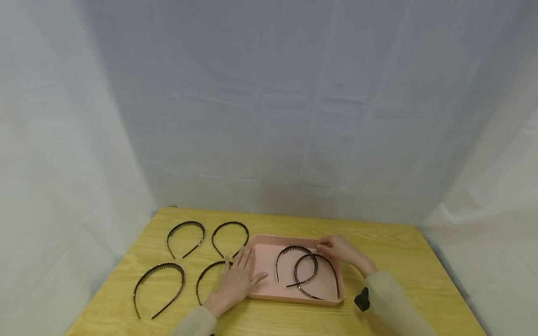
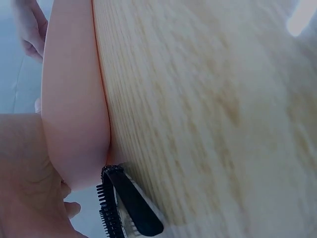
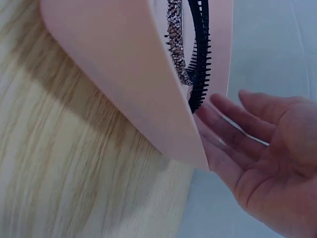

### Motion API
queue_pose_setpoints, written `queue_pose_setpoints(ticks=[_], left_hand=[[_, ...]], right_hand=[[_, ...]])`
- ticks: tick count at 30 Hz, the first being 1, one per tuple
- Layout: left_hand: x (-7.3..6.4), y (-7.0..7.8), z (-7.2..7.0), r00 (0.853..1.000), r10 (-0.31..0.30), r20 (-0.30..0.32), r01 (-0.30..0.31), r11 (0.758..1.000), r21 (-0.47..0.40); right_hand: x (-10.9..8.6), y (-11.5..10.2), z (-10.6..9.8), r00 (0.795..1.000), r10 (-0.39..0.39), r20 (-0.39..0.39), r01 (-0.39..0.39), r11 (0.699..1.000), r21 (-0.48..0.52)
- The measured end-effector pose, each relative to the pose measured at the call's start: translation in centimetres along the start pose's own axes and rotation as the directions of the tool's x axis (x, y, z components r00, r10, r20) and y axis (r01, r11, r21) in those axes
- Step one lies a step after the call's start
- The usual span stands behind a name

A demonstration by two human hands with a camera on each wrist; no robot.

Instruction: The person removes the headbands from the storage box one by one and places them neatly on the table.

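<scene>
A shallow pink tray (image 1: pixel 261 261) lies on the wooden table and holds two dark toothed headbands, a left one (image 1: pixel 294 248) and a right one (image 1: pixel 336 280) that overlap. My left hand (image 1: pixel 237 280) rests on the tray's left rim, fingers straight and thumb spread over the inside. At the back right corner is my right hand (image 1: pixel 338 249). In the right wrist view its fingers (image 3: pixel 233 124) reach over the rim, fingertips right by a black-toothed headband (image 3: pixel 200 59), thumb apart. Beside it shows a glittery band (image 3: pixel 175 39).
Several more headbands lie left of the tray: one at the back left (image 1: pixel 189 223), another back one (image 1: pixel 231 223), and one at the front left (image 1: pixel 164 265). A fourth headband (image 1: pixel 199 280) is partly covered by my left hand. Pale sheeting (image 1: pixel 269 116) hangs around the table.
</scene>
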State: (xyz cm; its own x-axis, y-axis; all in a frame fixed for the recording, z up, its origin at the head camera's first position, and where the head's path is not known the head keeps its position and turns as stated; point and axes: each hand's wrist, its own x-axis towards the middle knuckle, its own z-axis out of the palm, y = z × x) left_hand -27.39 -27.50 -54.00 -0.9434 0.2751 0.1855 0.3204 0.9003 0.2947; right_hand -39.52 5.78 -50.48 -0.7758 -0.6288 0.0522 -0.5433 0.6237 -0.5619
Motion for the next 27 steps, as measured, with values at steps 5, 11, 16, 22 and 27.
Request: queue_pose_setpoints(ticks=[5,11,16,22,27], left_hand=[[-0.1,0.3,-0.2,1.0,-0.02,0.018,0.019,1.0,0.014],[-0.1,0.6,-0.5,0.998,-0.036,0.055,0.036,0.999,0.003],[-0.1,0.8,-0.6,0.997,-0.042,0.066,0.041,0.999,0.003],[-0.1,0.8,-0.6,0.997,-0.041,0.066,0.041,0.999,0.004],[-0.2,0.7,-0.5,0.997,-0.046,0.059,0.046,0.999,0.004]], right_hand=[[0.4,-0.3,0.2,0.999,0.015,0.046,-0.014,1.0,-0.009],[0.3,-1.1,0.2,0.994,0.051,0.095,-0.052,0.999,0.005],[0.1,-1.7,0.2,0.991,0.089,0.095,-0.089,0.996,0.003],[0.0,-1.5,0.3,0.989,0.114,0.093,-0.117,0.993,0.03],[-0.4,-1.5,0.2,0.987,0.124,0.1,-0.133,0.987,0.095]])
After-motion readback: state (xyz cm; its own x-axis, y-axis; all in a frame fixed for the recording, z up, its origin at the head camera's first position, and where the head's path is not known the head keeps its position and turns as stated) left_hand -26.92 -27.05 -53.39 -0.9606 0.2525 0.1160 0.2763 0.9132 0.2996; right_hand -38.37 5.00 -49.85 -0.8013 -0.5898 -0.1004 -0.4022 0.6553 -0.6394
